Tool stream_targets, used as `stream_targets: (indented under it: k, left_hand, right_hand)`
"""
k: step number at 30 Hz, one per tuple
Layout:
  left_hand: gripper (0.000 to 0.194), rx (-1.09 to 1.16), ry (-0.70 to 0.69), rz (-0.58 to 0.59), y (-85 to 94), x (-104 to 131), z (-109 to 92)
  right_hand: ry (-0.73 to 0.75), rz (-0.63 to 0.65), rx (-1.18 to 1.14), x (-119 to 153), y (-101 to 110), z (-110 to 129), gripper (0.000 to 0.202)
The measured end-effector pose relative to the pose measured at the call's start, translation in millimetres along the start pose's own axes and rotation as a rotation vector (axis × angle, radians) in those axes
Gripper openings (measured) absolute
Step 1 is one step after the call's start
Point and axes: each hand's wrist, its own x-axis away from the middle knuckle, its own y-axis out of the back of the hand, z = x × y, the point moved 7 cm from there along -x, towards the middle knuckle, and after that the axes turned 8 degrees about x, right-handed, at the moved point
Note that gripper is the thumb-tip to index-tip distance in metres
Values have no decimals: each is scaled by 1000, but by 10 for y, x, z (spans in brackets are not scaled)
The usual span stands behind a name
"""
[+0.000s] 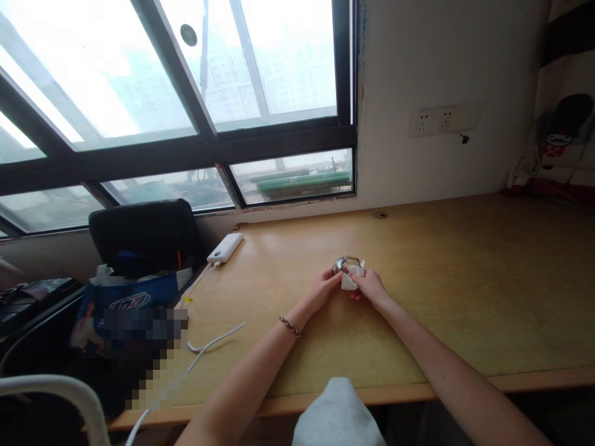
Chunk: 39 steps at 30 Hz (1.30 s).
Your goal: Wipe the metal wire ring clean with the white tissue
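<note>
Clutter occupies the far left: a blue printed bag (pixel 121 301) before a black chair back (pixel 144 232). White power bank (pixel 225 248) lies near the window on the desk (pixel 465 279), its white cable (pixel 211 342) trailing toward the near edge. Left hand (pixel 322 291), wrist wearing a braided bracelet (pixel 290 327), is closed on a small glass object (pixel 346 264) resting mid-desk. Right hand (pixel 369 288) presses a folded white tissue (pixel 352 278) against that object. Wall sockets (pixel 434 121) sit at the upper right.
</note>
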Motion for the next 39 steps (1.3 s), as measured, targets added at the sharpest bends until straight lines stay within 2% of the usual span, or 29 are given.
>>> stream_targets:
  k: [3,4,10,12,15,18,22,26,30,32,36,39]
  left_hand:
    - [38,57,36,14,7,19,-12]
    - [38,66,44,19,12,23,-15]
    - [36,104,35,-74,130,4,15]
    - [36,111,19,-97,161,-12,37]
    - [36,82,-15,-121,204,-36,68]
    - [37,-2,-31,-158,247,-54,97]
    - [44,-63,-31,-147,218,-58,94]
    - [45,-117,-54,-34,59,-18,-5]
    - [39,-166,-73,67,-85,25,-87]
    - [39,-161,-66,53,-80,22,-87]
    - [42,-150,-15,-29,36,-11,-10]
    - [45,-128,19,-97,149,-38,68]
  right_hand:
    - [-23,36,19,22,-27,-9,22]
    - [2,12,55,35,-5,20,23]
    - [284,-267,419,147,200,336,23]
    - [345,-273,466,158,196,384,19]
    - [403,-212,460,146,136,388,20]
    - [387,-175,447,114,95,332,27]
    - [319,-243,435,81,145,257,31]
    - [266,-263,369,60,170,189,24]
    - [162,-180,218,19,117,71,32]
    - [142,-147,191,2,97,54,31]
    - [176,-186,295,-15,142,117,21]
    - [228,-238,380,-4,177,176,33]
